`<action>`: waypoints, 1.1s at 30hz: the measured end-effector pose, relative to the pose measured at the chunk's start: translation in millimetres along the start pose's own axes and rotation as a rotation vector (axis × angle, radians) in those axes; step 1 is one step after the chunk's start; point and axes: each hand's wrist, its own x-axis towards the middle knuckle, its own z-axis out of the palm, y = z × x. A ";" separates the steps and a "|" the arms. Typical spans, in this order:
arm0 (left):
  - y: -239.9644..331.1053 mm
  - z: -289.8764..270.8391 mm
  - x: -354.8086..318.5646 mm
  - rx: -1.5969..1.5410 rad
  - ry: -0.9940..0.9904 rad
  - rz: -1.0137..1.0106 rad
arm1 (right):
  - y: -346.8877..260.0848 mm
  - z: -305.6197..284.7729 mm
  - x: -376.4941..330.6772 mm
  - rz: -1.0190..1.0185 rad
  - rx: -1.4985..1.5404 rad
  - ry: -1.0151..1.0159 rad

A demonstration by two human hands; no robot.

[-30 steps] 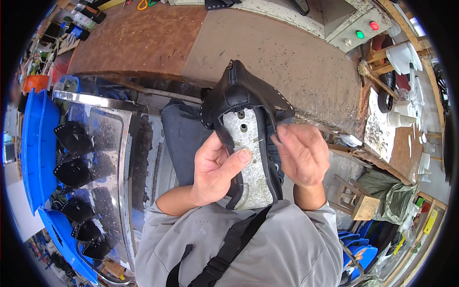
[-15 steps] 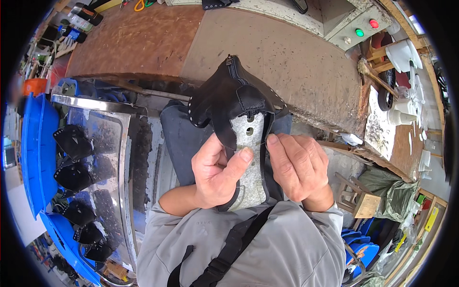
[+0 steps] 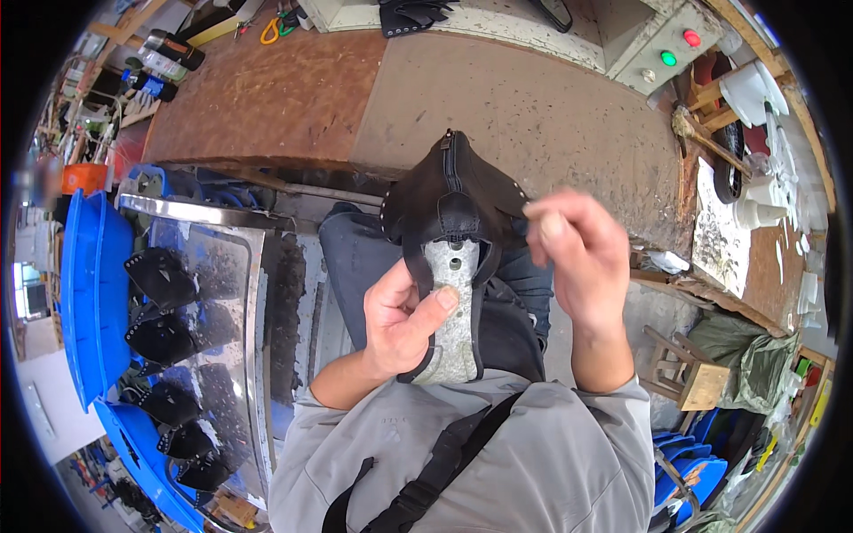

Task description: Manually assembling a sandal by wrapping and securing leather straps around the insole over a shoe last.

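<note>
A black leather shoe upper (image 3: 414, 194) with a zipper and studded edges is draped over a shoe form above my lap. The form's pale grey, speckled underside (image 3: 455, 333) faces up, with round holes near its far end. My left hand (image 3: 398, 322) grips the form's left side, thumb pressed on the pale face and fingers partly hidden beneath. My right hand (image 3: 577, 249) is raised to the right of the upper, apart from it. Its fingers are curled with thumb and forefinger close together; anything small between them cannot be made out.
Ahead stands a brown workbench (image 3: 498, 98), with a control box (image 3: 662, 58) at its far right. At left, several black leather uppers (image 3: 162, 277) lie on a metal tray (image 3: 227, 311) beside blue bins (image 3: 96, 293). A wooden stool (image 3: 689, 369) stands at right.
My right hand has left the upper's right edge and risen away from it. My left hand keeps its hold; the upper looks slightly turned, its zipper end now more upright.
</note>
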 end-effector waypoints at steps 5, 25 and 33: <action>3.2 9.1 -4.9 0.031 0.028 0.003 | 5.9 14.2 18.5 0.236 0.446 -0.124; -12.1 11.5 17.9 0.006 0.054 0.100 | 31.5 26.9 -27.0 0.126 -0.004 0.052; 26.6 -12.1 5.5 0.637 -0.075 0.041 | 61.5 26.6 -27.5 0.331 0.442 0.122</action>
